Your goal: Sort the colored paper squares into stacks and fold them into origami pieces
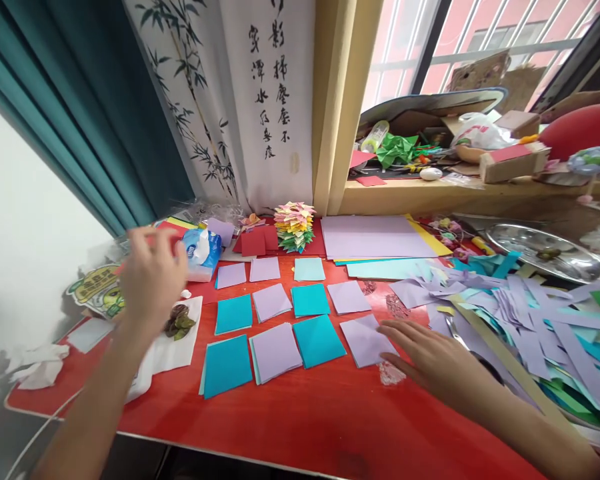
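Note:
My right hand lies flat with fingers stretched out, its fingertips at the right edge of a purple square paper stack. Raised over the table's left side is my left hand, slightly blurred, fingers bent and apart, with nothing visible in it. It is nearest to a blue tissue pack, partly in front of it. Between my hands, several square paper stacks sit in rough rows: teal ones, purple ones and a pale blue one.
A folded-paper piece stands at the back beside large purple sheets. Paper strips heap at right, with scissors and a metal tray. Dried leaves rest on a white tissue at left.

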